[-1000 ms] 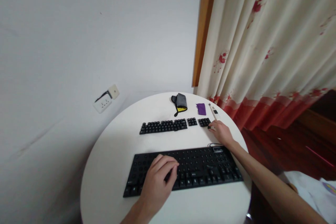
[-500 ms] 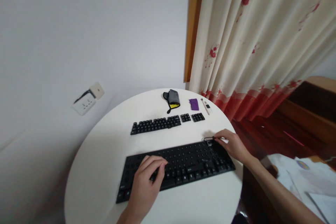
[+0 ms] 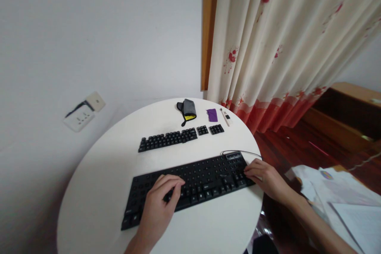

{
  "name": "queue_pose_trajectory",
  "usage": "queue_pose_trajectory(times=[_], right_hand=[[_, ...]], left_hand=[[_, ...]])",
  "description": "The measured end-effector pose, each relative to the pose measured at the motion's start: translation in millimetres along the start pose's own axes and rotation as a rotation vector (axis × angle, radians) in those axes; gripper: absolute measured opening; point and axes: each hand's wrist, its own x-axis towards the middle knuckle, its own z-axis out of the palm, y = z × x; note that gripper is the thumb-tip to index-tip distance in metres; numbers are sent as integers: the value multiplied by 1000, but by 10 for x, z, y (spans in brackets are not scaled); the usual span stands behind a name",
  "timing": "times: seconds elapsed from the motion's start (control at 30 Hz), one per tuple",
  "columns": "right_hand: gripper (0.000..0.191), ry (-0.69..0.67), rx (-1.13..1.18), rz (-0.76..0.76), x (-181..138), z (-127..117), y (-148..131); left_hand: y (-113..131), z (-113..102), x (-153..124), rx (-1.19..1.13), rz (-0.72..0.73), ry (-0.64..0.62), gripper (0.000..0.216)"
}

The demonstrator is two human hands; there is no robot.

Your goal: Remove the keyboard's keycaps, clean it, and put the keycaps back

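A black keyboard base (image 3: 208, 174) with most caps off lies across the near part of the round white table (image 3: 98, 166). My left hand (image 3: 159, 206) rests on its left half, fingers curled down onto the deck. My right hand (image 3: 263, 176) grips the keyboard's right end, fingers pinched at the lower right corner; whether a keycap is between them I cannot tell. Rows of loose black keycaps (image 3: 168, 139) lie laid out further back, with two small blocks of keycaps (image 3: 210, 129) beside them.
At the table's far edge lie a grey and yellow pouch (image 3: 188, 109), a purple cloth (image 3: 212, 114) and a thin white tool (image 3: 225, 117). The keyboard cable (image 3: 247, 152) runs off to the right. A curtain (image 3: 282, 47) hangs behind; papers (image 3: 336, 194) lie at the right.
My right hand has drawn back from the far loose keycaps to the keyboard's right end. My left hand stayed on the keyboard. The view has swung to the right.
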Motion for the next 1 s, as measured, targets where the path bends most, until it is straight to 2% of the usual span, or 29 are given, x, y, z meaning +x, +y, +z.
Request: queue_pose_trajectory(times=[0.13, 0.47, 0.67, 0.77, 0.9, 1.0], right_hand=[[24, -31, -63, -17, -20, -64, -87], [24, 105, -168, 111, -160, 63, -203], [25, 160, -166, 183, -246, 199, -175], [25, 254, -162, 220, -329, 360, -176], [39, 419, -184, 327, -389, 566, -289], [55, 405, -226, 344, -382, 676, -433]], left_hand=[[-13, -12, -6, 9, -9, 18, 19], [-71, -136, 11, 77, -26, 94, 24], [-279, -266, -127, 147, -85, 156, 26], [-434, -350, -256, 202, -130, 203, 26], [-640, -467, -444, 301, -189, 328, 29], [-771, -503, -585, 315, -285, 351, 38]])
